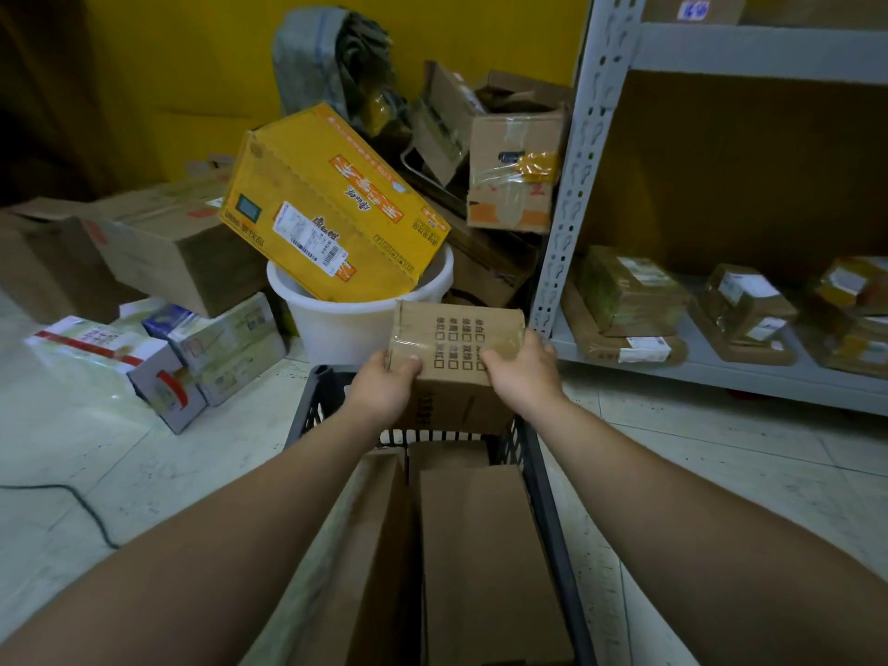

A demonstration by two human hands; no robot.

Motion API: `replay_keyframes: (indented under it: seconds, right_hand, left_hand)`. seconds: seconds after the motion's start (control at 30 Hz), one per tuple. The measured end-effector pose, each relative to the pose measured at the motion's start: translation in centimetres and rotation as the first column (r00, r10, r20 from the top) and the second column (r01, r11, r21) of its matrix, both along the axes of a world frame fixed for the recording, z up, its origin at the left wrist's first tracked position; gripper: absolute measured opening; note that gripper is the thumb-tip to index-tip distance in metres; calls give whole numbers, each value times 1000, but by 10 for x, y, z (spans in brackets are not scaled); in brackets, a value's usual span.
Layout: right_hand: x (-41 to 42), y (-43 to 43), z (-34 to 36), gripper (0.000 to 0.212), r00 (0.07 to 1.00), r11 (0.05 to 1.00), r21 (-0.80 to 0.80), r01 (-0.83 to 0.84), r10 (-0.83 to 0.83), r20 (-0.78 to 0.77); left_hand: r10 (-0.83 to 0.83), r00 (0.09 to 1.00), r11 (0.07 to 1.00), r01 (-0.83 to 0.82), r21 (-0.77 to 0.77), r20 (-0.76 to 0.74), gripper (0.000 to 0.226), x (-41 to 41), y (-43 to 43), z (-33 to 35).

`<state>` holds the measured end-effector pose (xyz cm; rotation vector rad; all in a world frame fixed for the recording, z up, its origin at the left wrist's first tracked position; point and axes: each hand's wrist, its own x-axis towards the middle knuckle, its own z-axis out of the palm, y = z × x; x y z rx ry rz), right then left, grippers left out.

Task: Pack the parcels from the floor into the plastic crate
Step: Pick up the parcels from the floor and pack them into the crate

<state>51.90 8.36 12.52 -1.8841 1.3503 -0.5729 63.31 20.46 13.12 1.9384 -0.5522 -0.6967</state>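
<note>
A brown cardboard parcel (pixel 454 338) with printed checkboxes and clear tape is held over the far end of the black plastic crate (pixel 543 478). My left hand (pixel 387 384) grips its left side and my right hand (pixel 521 372) grips its right side. Its lower part sits inside the crate. Two flat brown parcels (pixel 480 545) lie in the crate below my arms. More parcels rest on the floor to the left: white printed boxes (pixel 120 362) and a pale box (pixel 230 343).
A white bucket (pixel 346 324) holding a tilted yellow box (pixel 331 204) stands just beyond the crate. Brown cartons (pixel 178 242) pile along the yellow wall. A grey metal shelf (pixel 721 367) with wrapped parcels stands at right. A black cable (pixel 86 511) crosses the tiled floor at left.
</note>
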Motion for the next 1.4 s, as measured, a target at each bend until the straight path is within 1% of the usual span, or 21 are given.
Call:
replay_keyframes:
  seconds: [0.07, 0.13, 0.2, 0.27, 0.4, 0.47, 0.53, 0.6, 0.67, 0.77, 0.8, 0.83, 0.9, 0.97, 1.03, 1.13, 1.2, 1.27, 1.33, 1.4]
  right_hand:
    - [0, -1, -1, 62, 999, 999, -18, -32, 31, -40]
    - [-2, 0, -3, 58, 995, 996, -30, -78, 76, -71]
    - [-3, 1, -6, 57, 989, 993, -25, -119, 116, -96]
    - [-3, 1, -10, 58, 983, 990, -3, -141, 139, -117]
    - [-6, 2, -20, 58, 979, 989, 14, -148, 149, -142]
    - [-9, 3, -27, 57, 975, 990, 18, -138, 139, -174]
    - [-11, 2, -39, 60, 947, 989, -13, -148, 138, -290]
    - [-14, 2, -49, 66, 890, 982, -48, -182, 143, -432]
    - [-15, 0, -58, 63, 841, 975, -65, -211, 147, -521]
    - [-18, -1, -71, 55, 774, 955, -62, -291, 197, -602]
    - [-18, -2, -75, 55, 763, 949, -59, -311, 212, -611]
    - [-19, -2, -79, 55, 760, 944, -64, -324, 220, -611]
    - [-19, -4, -83, 56, 762, 931, -89, -353, 231, -604]
    - [-20, -7, -85, 55, 760, 911, -121, -394, 249, -600]
    - [-21, -9, -87, 53, 747, 892, -130, -432, 274, -605]
    - [-21, -11, -90, 55, 712, 879, -101, -466, 305, -633]
    - [-20, -12, -91, 56, 696, 880, -74, -469, 317, -644]
    - [-18, -12, -90, 57, 690, 883, -51, -467, 328, -645]
    - [-18, -11, -88, 57, 685, 883, -41, -468, 333, -648]
    - [-19, -10, -85, 58, 696, 886, -47, -461, 328, -639]
  left_hand:
    - [-25, 1000, 1000, 25, -8, -9, 43, 1, 3, 0]
    - [-56, 998, 998, 56, 8, 22, 49, 1, 8, -2]
    - [-59, 996, 998, 58, 19, 68, 47, 3, 13, -3]
    - [-54, 996, 998, 51, 43, 75, 47, 6, 16, -3]
    - [-162, 986, 974, 154, 166, 34, 44, 4, 14, -10]
    - [-205, 978, 953, 190, 234, 42, 40, 2, 6, -18]
    - [-248, 967, 928, 217, 302, 67, 32, 1, -2, -28]
    - [-283, 954, 898, 227, 378, 99, 26, 2, -9, -39]
    - [-335, 934, 856, 245, 454, 126, 38, 2, -16, -49]
    - [-439, 882, 783, 281, 555, 171, 59, 3, -25, -52]
    - [-480, 860, 754, 301, 584, 177, 64, 5, -28, -53]
    - [-531, 830, 707, 326, 627, 168, 65, 6, -30, -50]
    - [-607, 782, 614, 352, 706, 138, 59, 10, -33, -51]
    - [-654, 746, 546, 353, 760, 123, 50, 13, -38, -54]
    - [-678, 724, 512, 342, 788, 126, 43, 16, -43, -58]
    - [-727, 675, 448, 328, 832, 126, 38, 19, -47, -66]
    - [-739, 661, 429, 318, 845, 127, 32, 21, -49, -70]
    - [-736, 666, 425, 315, 849, 122, 34, 22, -49, -71]
    - [-716, 689, 450, 328, 830, 116, 46, 22, -47, -69]
    - [-664, 738, 503, 326, 800, 117, 64, 21, -42, -61]
